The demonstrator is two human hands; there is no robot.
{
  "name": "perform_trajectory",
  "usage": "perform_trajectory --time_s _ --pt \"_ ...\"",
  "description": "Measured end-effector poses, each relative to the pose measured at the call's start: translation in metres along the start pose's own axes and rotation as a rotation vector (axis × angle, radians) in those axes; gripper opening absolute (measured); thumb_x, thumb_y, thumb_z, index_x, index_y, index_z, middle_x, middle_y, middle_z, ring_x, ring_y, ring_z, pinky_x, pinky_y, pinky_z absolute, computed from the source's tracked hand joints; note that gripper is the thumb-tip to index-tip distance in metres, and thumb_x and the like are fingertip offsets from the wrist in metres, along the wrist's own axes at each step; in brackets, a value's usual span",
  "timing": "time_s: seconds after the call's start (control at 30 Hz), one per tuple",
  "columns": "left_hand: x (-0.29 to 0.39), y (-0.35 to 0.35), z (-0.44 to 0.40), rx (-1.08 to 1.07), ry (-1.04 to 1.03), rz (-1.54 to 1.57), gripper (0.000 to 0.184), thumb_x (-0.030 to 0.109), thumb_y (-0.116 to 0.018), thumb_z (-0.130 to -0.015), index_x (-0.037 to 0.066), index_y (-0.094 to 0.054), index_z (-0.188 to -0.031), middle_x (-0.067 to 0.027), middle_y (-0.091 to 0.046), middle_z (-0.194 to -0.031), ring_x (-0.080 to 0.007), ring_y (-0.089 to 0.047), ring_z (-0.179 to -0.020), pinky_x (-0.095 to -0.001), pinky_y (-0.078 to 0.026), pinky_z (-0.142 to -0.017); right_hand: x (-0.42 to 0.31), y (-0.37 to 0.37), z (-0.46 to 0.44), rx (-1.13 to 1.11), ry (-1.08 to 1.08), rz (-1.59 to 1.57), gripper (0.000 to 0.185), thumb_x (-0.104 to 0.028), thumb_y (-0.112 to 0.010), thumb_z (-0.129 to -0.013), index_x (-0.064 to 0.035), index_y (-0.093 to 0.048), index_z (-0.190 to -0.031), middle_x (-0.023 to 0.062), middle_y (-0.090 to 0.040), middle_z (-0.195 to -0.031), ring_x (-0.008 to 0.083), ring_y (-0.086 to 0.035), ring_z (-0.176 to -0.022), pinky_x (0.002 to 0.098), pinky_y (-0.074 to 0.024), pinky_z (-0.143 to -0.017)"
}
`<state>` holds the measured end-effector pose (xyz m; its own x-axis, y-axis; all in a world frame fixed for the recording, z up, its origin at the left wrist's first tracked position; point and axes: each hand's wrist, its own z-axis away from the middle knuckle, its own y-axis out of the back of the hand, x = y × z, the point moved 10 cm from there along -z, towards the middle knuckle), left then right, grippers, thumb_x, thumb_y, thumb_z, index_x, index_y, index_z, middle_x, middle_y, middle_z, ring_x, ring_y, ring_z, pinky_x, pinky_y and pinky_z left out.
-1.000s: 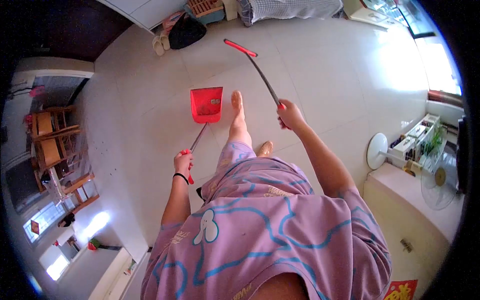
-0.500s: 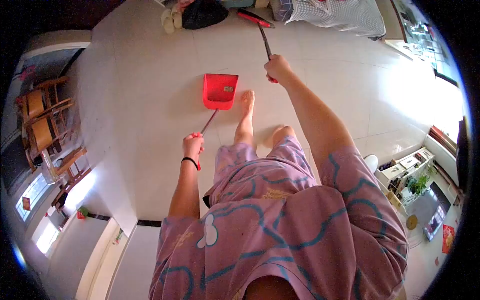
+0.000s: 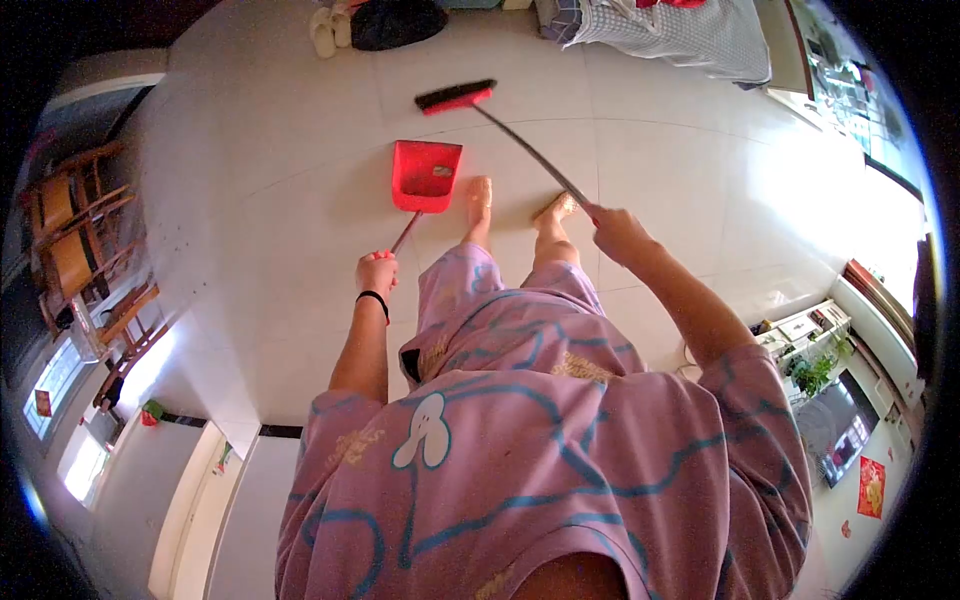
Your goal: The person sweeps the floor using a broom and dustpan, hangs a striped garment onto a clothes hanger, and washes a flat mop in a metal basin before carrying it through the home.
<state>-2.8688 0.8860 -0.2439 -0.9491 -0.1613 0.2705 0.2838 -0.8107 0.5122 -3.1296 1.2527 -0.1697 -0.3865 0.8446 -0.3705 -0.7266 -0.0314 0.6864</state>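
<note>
My left hand (image 3: 377,271) is wrapped round the handle of a red dustpan (image 3: 424,180). The pan lies on the pale floor ahead of my feet, its open edge facing away from me, with a small light patch inside it. In my right hand (image 3: 622,236) is the long grey handle of a broom (image 3: 535,153). Its red head with dark bristles (image 3: 456,97) is a little beyond the dustpan and slightly to its right, apart from it. Whether the bristles touch the floor I cannot tell.
Light slippers (image 3: 322,33) and a black bag-like bundle (image 3: 398,22) are at the far side. A checked cloth (image 3: 670,38) hangs at the far right. Wooden chairs (image 3: 75,225) stand to the left. On the right are a shelf with plants (image 3: 812,372) and a television (image 3: 842,425).
The broom head has come nearer and swung left towards the dustpan. My right hand has drawn back towards my body and right. My feet have shifted, with the right foot now further forward.
</note>
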Motion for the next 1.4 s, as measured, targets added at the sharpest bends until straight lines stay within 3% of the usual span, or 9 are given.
perform_trajectory --time_s 0.17,0.3,0.4,0.47,0.53,0.83,1.2,1.3,1.4 --pt "-0.012 0.007 -0.02 -0.011 -0.032 0.073 0.009 0.004 -0.06 -0.073 0.008 -0.052 -0.072 0.0013 -0.056 -0.068 -0.0107 -0.048 -0.048 -0.0263 -0.04 -0.041 0.005 0.05 0.072 -0.297 -0.288 -0.277 0.049 -0.003 -0.048 -0.08 -0.0156 -0.051 -0.127 0.0117 -0.059 -0.066 0.0227 -0.058 -0.048 0.0344 -0.0486 -0.039" --pt "-0.003 0.015 -0.006 0.055 -0.015 -0.099 0.026 0.024 -0.064 -0.079 -0.002 -0.06 -0.082 -0.0156 -0.065 -0.079 -0.0252 -0.062 -0.074 -0.036 -0.047 -0.067 0.017 0.066 0.114 -0.252 -0.485 -0.455 0.047 -0.004 -0.051 -0.08 -0.0171 -0.055 -0.125 0.0061 -0.051 -0.056 0.013 -0.049 -0.037 0.0289 -0.0462 -0.034" --pt "0.0 0.014 -0.001 0.069 -0.014 -0.123 0.025 0.023 -0.063 -0.079 -0.002 -0.06 -0.082 -0.0164 -0.065 -0.076 -0.025 -0.062 -0.071 -0.0363 -0.047 -0.066 -0.004 0.066 0.103 -0.169 -0.436 -0.371 0.047 -0.004 -0.049 -0.08 -0.0168 -0.054 -0.125 0.0105 -0.056 -0.06 0.0173 -0.054 -0.044 0.0331 -0.049 -0.04" --pt "-0.004 0.014 -0.008 0.057 -0.019 -0.124 0.024 0.022 -0.063 -0.079 -0.002 -0.06 -0.082 -0.0168 -0.065 -0.075 -0.0251 -0.062 -0.07 -0.0365 -0.048 -0.066 -0.017 0.038 0.074 -0.093 -0.26 -0.202 0.048 -0.005 -0.047 -0.079 -0.0147 -0.05 -0.126 0.0239 -0.062 -0.08 0.039 -0.063 -0.071 0.0486 -0.0513 -0.065" --pt "-0.012 0.012 -0.018 0.031 -0.018 -0.058 0.006 0.01 -0.06 -0.077 0.005 -0.055 -0.075 -0.0015 -0.056 -0.066 -0.0135 -0.051 -0.047 -0.0275 -0.043 -0.042 -0.03 0.006 0.063 -0.009 -0.127 -0.078 0.048 -0.006 -0.047 -0.079 -0.014 -0.047 -0.127 0.0242 -0.062 -0.083 0.0425 -0.061 -0.075 0.0509 -0.0505 -0.067" --pt "-0.018 0.01 -0.017 0.003 0.06 -0.033 0.011 0.015 -0.061 -0.078 0.005 -0.058 -0.077 -0.0034 -0.057 -0.064 -0.0146 -0.054 -0.048 -0.0279 -0.044 -0.042 -0.009 0.056 0.139 -0.279 -0.485 -0.396 0.044 -0.012 -0.051 -0.083 -0.0204 -0.054 -0.126 0.0088 -0.054 -0.062 0.0125 -0.049 -0.043 0.0278 -0.0437 -0.04" --pt "-0.015 0.006 -0.02 0.037 0.004 -0.091 0.019 0.021 -0.06 -0.081 0.005 -0.054 -0.072 -0.0034 -0.056 -0.061 -0.0157 -0.055 -0.046 -0.029 -0.045 -0.043 -0.019 -0.002 0.085 -0.073 -0.068 -0.179 0.046 -0.01 -0.053 -0.08 -0.014 -0.051 -0.126 0.0185 -0.062 -0.069 0.0335 -0.062 -0.058 0.0419 -0.0529 -0.054" --pt "-0.035 0.004 -0.034 -0.004 0.036 -0.023 0.02 0.022 -0.06 -0.081 0.005 -0.054 -0.073 -0.0037 -0.055 -0.06 -0.0158 -0.055 -0.045 -0.0288 -0.044 -0.043 -0.001 0.028 0.112 -0.278 -0.546 -0.666 0.047 -0.014 -0.056 -0.084 -0.0226 -0.05 -0.131 -0.0004 -0.048 -0.056 0.0064 -0.044 -0.041 0.0226 -0.0391 -0.033" --pt "-0.04 -0.004 -0.043 0.002 0.008 0.07 0.019 0.021 -0.06 -0.081 0.005 -0.054 -0.072 -0.0037 -0.055 -0.06 -0.0157 -0.055 -0.045 -0.0289 -0.043 -0.042 -0.013 0.049 0.102 -0.147 -0.537 -0.612 0.046 -0.014 -0.055 -0.085 -0.0226 -0.051 -0.13 0.0005 -0.048 -0.055 0.0071 -0.044 -0.04 0.0238 -0.0394 -0.033"
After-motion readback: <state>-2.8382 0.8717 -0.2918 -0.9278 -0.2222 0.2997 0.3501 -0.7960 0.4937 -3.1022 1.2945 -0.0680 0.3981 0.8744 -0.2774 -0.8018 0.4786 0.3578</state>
